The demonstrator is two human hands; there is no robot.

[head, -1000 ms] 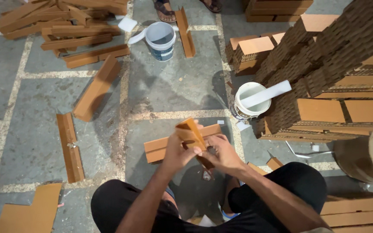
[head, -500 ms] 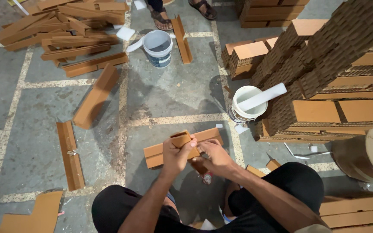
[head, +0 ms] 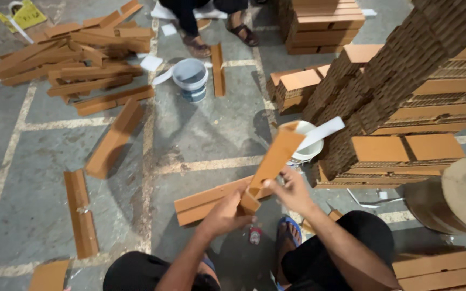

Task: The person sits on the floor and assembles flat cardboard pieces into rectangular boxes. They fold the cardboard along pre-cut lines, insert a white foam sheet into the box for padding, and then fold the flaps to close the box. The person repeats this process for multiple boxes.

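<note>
- Long brown cardboard strip (head: 272, 161) held up over the floor, tilted, top end up and to the right, bottom end low between both hands.
- Left hand (head: 226, 213) wrapped round the bottom end of the strip, grip pressed together on the folded corner there.
- Right hand (head: 291, 189) just beside it on the right, grip pinching the strip's lower edge, fingers curled against the card.
- Directly under the hands: a flat cardboard piece (head: 206, 200) lying on the concrete floor (head: 206, 134), partly hidden by the strip.
- Below that, knees in black shorts, and a blue sandal (head: 287, 237) on the floor between them.
- Behind the strip's top end: a white bucket (head: 307, 146) with a white stick (head: 324, 131) resting across its rim.
- To the right: tall stacks of folded cardboard (head: 405, 86), and at the far right edge a big cardboard roll (head: 459, 194) lying on its side.
- To the left: single cardboard strips on the floor, one (head: 81, 213) near the left knee, another (head: 115, 137) further up.
- Upper left: a loose heap of strips (head: 76, 64).
- Top middle: a pale blue bucket (head: 190, 78), and beyond it another person's sandalled feet (head: 222, 40).
</note>
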